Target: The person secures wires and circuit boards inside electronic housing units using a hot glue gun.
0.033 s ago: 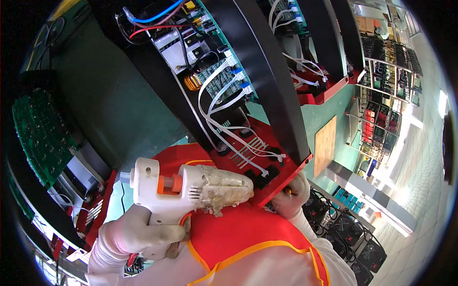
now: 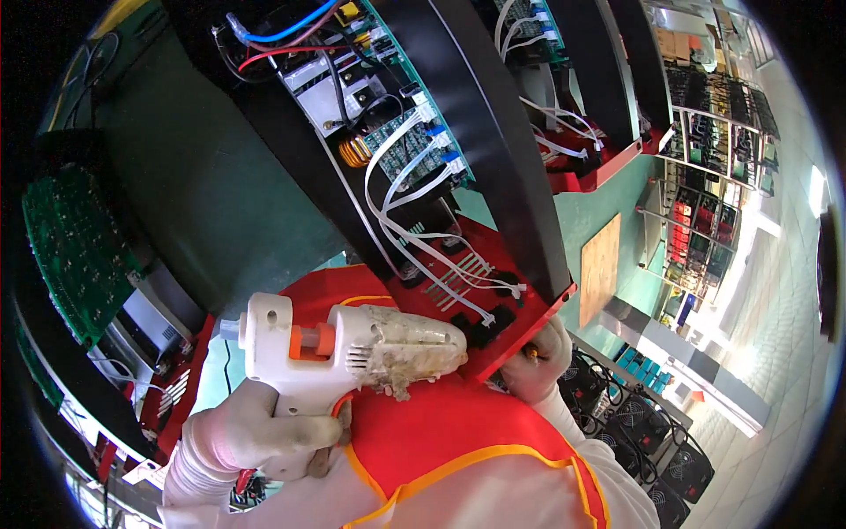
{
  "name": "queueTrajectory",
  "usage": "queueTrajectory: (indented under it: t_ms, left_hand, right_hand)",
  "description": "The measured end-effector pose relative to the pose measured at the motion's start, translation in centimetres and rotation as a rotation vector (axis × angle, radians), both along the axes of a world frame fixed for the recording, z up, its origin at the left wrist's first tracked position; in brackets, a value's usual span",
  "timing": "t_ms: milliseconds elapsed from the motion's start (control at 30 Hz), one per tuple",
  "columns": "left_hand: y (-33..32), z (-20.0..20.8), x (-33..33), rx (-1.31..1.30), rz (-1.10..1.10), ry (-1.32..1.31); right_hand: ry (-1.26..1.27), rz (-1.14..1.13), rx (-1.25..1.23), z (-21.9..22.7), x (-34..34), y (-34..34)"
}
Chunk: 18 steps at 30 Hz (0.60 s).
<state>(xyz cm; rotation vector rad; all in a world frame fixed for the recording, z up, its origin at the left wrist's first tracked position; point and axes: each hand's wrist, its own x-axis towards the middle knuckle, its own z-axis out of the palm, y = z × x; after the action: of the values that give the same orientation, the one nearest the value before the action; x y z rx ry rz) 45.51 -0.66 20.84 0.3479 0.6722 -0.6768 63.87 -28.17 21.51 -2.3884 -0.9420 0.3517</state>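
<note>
My left hand [image 2: 264, 436], in a white glove, grips a white glue gun [image 2: 352, 348] with an orange trigger. Its tip is crusted with old glue and points right, close to the red panel [image 2: 493, 264] of an open black chassis. My right hand [image 2: 542, 357], also gloved, clasps the lower corner of that red panel. White ribbon wires [image 2: 414, 238] run from a green circuit board [image 2: 414, 141] down to connectors on the panel. A yellow coil [image 2: 355, 152] sits on the board.
A loose green circuit board [image 2: 75, 247] stands at the left. More open units [image 2: 573, 132] line up behind. Shelving racks [image 2: 714, 115] fill the far right, with black fans [image 2: 634, 441] below. My red vest [image 2: 458, 450] covers the lower middle.
</note>
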Motion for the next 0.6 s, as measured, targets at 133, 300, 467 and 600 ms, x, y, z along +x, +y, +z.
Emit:
queueTrajectory:
  t_ms: [133,300,467,600]
  left_hand:
    - [0.0,0.5,0.2,0.138,-0.062,-0.002]
    - [-1.3,-1.1,-0.4,0.198,0.097,-0.144]
    - [-1.3,-2.1,0.4,0.179,0.342,-0.356]
    - [-2.2,-3.5,1.6,0.236,0.37,-0.46]
  right_hand:
    - [-0.004,0.011,0.008,-0.1,0.3,0.5]
    - [-0.036,-0.013,0.02,-0.1,0.0,0.7]
    - [0.013,-0.039,-0.002,0.0,-0.3,0.7]
    - [-0.005,-0.043,0.016,0.0,-0.5,0.9]
